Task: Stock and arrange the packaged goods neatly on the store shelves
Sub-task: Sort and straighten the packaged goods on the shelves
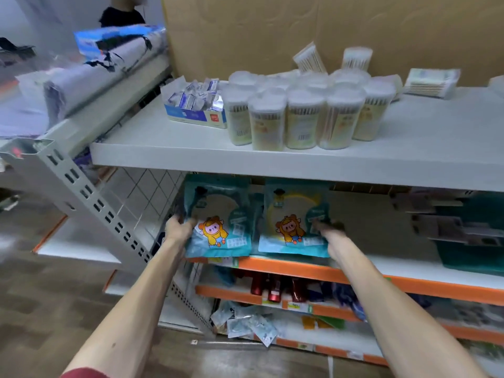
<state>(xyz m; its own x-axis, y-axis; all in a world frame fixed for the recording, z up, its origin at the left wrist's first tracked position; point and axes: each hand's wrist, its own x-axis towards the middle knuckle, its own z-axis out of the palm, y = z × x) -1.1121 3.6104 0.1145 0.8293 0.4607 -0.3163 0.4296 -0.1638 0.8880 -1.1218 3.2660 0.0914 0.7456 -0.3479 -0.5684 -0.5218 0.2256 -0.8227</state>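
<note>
Two teal packets with a cartoon figure stand side by side on the second shelf [409,271], under the top board. My left hand [178,227] grips the left edge of the left packet [221,222]. At the right edge of the right packet [293,222], my right hand [328,227] holds on with curled fingers. Both packets lean back, their bottoms at the orange shelf lip.
The top shelf [191,148] carries several clear tubs of cotton swabs [305,115], a box of small sachets [195,105] and flat swab packs [431,81]. Teal boxes [463,230] sit at the right of the second shelf. Red bottles [272,287] and loose sachets [248,323] lie lower down.
</note>
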